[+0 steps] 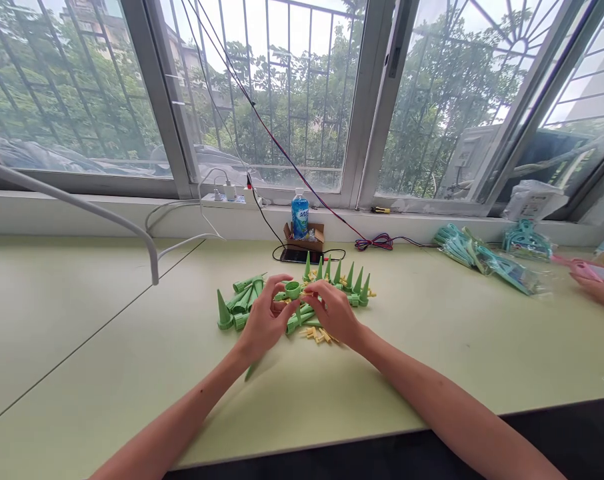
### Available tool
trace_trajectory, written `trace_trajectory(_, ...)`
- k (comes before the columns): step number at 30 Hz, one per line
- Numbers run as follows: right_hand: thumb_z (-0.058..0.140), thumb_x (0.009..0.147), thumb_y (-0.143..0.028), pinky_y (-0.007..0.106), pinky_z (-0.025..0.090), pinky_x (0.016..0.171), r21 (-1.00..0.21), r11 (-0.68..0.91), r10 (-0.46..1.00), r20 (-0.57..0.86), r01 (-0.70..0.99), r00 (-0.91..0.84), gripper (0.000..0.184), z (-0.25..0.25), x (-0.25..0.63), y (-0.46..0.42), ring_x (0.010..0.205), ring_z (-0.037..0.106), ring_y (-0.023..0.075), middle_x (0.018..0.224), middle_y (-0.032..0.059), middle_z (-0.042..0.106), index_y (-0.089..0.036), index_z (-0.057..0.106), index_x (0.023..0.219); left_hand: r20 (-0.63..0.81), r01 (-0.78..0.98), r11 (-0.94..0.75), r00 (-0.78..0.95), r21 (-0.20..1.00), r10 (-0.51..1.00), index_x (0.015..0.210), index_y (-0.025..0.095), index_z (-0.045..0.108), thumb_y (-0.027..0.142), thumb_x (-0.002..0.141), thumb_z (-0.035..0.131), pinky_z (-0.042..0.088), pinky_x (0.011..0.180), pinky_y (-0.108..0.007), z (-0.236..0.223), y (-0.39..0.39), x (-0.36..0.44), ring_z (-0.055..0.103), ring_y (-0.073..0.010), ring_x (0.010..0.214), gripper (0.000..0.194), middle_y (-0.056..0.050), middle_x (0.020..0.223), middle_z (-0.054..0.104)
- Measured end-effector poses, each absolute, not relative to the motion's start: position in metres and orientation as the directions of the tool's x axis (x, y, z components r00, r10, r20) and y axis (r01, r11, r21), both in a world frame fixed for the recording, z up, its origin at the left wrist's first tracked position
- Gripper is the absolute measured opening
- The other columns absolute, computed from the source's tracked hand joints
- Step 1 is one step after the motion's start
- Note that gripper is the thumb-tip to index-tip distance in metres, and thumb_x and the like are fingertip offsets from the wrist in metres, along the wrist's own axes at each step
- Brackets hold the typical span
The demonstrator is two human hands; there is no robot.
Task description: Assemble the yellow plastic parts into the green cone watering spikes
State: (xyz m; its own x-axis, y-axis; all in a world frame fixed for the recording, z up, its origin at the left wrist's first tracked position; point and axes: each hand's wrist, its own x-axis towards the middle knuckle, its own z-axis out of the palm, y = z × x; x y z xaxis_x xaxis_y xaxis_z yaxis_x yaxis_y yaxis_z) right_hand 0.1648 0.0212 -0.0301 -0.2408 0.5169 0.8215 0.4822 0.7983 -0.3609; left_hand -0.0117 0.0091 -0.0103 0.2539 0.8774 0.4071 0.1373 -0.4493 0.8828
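Works over a wide pale-green table, with loose green spikes at left and a row of upright green cones just behind, crowding the far side. Holds in the left hand, the nearer one, a green cup between thumb and fingers, mouth upward, long axis partly hidden. Pinches narrowly with the right hand, just right of the rim, seemingly a small yellow piece.

Behind the spikes, a bottle stands apparently in a box, left of bags.
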Motion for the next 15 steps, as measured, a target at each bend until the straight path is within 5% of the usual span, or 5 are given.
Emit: trace_trajectory(15,0.044,0.099,-0.021,0.027,0.049,0.071,-0.357,0.801,0.485,0.857,0.481,-0.172,0.013,-0.026,0.168,0.023,0.081,0.06,0.0159,0.089,0.0056,0.063,-0.021,0.057,0.095,0.395,0.046,-0.413,0.21,0.91,0.894,0.114,0.026,0.048,0.045,0.087,0.061,0.035,0.032,-0.016,0.001,0.004,-0.01,0.045,-0.0003,0.036,0.036,0.001,0.096,0.056)
